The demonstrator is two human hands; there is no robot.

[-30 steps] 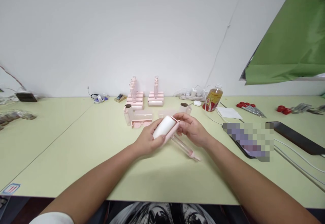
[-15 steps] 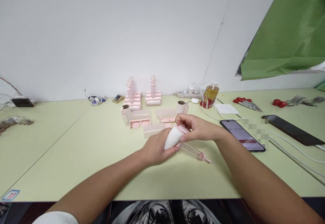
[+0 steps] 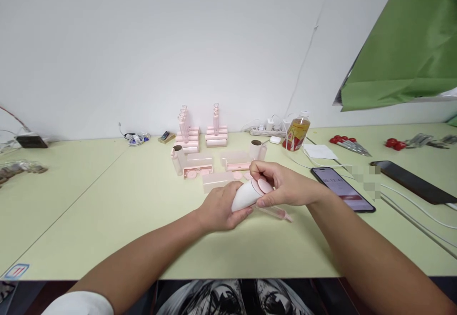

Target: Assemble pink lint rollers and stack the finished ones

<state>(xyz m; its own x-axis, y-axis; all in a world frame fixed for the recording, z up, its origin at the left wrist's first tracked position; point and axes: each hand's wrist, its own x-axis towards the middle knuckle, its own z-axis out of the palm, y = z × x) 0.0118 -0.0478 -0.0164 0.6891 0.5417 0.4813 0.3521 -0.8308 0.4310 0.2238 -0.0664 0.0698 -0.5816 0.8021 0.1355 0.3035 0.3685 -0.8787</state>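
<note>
Both hands gripped the lint roller (image 3: 246,195): left hand (image 3: 219,208) steadied it, right hand (image 3: 282,186) had shifted onto its pink end cap (image 3: 262,186).

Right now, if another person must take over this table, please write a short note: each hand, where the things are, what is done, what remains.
Left hand: grip shut around the white roller, held just above the table.
Right hand: fingers on the pink end cap at the roller's end.
Clear pink handle lies under the hands.
Done: finished rollers stacked at the back.
Left: loose covers and caps ahead.
</note>
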